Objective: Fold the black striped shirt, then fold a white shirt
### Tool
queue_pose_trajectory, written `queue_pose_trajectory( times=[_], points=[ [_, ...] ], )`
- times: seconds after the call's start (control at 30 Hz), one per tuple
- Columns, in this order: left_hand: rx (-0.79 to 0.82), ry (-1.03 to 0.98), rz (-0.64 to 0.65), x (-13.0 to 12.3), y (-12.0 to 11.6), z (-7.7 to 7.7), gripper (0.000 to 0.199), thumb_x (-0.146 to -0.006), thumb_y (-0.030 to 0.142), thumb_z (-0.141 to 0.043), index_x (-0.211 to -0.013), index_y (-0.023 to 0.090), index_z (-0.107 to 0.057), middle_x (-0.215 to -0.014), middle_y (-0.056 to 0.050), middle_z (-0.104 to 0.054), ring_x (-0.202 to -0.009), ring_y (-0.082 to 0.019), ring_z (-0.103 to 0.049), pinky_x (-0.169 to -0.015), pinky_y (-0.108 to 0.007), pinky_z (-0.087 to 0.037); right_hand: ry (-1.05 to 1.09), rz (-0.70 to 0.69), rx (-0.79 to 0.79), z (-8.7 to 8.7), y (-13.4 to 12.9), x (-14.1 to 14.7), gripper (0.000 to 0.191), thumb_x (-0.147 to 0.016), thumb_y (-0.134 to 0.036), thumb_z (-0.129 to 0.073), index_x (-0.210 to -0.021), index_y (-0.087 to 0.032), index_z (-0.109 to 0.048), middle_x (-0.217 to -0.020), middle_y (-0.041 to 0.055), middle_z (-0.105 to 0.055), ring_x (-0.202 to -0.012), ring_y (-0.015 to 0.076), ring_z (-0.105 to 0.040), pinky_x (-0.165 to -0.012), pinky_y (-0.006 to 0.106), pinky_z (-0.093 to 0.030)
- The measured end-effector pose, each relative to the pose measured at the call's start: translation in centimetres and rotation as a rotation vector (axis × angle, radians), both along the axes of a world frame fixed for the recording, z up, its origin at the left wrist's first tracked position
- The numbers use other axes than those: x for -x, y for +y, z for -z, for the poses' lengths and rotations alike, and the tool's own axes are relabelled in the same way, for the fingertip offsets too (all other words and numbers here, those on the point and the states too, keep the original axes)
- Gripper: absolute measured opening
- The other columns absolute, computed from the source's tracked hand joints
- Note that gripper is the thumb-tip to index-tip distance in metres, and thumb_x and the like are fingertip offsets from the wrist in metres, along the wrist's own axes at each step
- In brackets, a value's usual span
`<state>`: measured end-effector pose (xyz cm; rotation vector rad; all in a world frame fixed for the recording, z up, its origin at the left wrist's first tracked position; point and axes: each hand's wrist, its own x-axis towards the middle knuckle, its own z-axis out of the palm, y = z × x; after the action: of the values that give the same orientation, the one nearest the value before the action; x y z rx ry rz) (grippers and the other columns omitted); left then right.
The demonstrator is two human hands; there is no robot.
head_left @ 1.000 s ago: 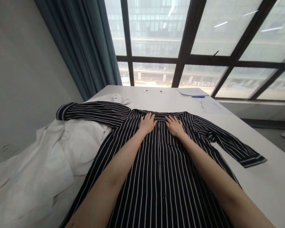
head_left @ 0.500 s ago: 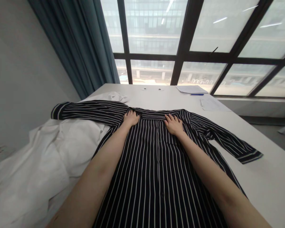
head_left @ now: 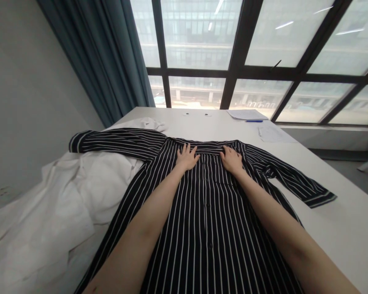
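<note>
A black shirt with white stripes point(head_left: 191, 220) lies spread on a white table, its button front facing up. Its left-hand sleeve rests partly over white cloth, and the right-hand sleeve slants across the bare tabletop. My left hand point(head_left: 186, 158) lies flat on the shirt just below its far edge, fingers spread. To the right, my right hand point(head_left: 232, 159) rests on the same band of fabric near the shoulder, with fingers stretched out. Neither hand grips the cloth.
White cloth point(head_left: 76, 196) is heaped along the left side. Papers point(head_left: 247, 114), a blue pen point(head_left: 254, 121) and a thin white sheet point(head_left: 274, 134) lie at the back right of the table point(head_left: 334, 228). A blue curtain point(head_left: 110, 53) and windows stand behind.
My left hand has moved right along the shirt's top, away from the shoulder seam. My right hand has shifted slightly right. The shirt's lower left side has spread further left.
</note>
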<state>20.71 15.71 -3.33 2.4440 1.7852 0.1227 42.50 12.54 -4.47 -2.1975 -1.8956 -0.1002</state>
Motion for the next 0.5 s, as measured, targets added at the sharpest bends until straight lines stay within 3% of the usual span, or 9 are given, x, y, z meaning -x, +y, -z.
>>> queue_pose_trajectory(
  times=[0.1,0.2,0.37,0.5],
  points=[
    [0.0,-0.007,-0.02,0.0,-0.1,0.0,0.064,-0.099,0.055,-0.024,-0.155,0.024,-0.023,-0.164,-0.011,-0.009,-0.151,-0.029,-0.004,-0.118,-0.054,-0.014,-0.002,0.018,0.042,-0.1,0.1,-2.8,0.052,-0.101,-0.043,-0.024,-0.143,-0.022,-0.046,-0.15,0.0106,-0.045,-0.138,0.0302,-0.037,-0.108,0.056,-0.03],
    [-0.047,-0.028,-0.071,-0.1,-0.3,0.0,0.064,-0.098,0.056,-0.026,-0.154,0.026,-0.027,-0.164,-0.01,-0.009,-0.151,-0.031,-0.001,-0.118,-0.055,-0.013,0.001,0.059,0.071,-0.2,-0.1,-6.0,0.052,-0.1,-0.045,-0.025,-0.142,-0.024,-0.048,-0.152,0.0084,-0.043,-0.138,0.0323,-0.035,-0.108,0.061,-0.028],
    [-0.055,-0.023,-0.11,-0.2,-0.5,0.2,0.063,-0.097,0.056,-0.027,-0.154,0.029,-0.028,-0.163,-0.009,-0.018,-0.149,-0.033,-0.015,-0.117,-0.056,-0.015,0.009,0.173,0.088,-0.1,-1.0,-11.2,0.053,-0.099,-0.044,-0.023,-0.144,-0.026,-0.045,-0.154,0.0097,-0.04,-0.138,0.0331,-0.035,-0.105,0.066,-0.028],
    [-0.04,-0.012,-0.099,-0.2,-0.3,0.2,0.064,-0.097,0.057,-0.025,-0.155,0.029,-0.025,-0.163,-0.009,-0.019,-0.149,-0.034,-0.017,-0.117,-0.057,-0.015,0.014,0.278,0.088,-0.3,-1.9,-14.9,0.052,-0.098,-0.044,-0.024,-0.138,-0.026,-0.052,-0.145,0.014,-0.05,-0.13,0.0332,-0.045,-0.101,0.065,-0.034]
  ],
)
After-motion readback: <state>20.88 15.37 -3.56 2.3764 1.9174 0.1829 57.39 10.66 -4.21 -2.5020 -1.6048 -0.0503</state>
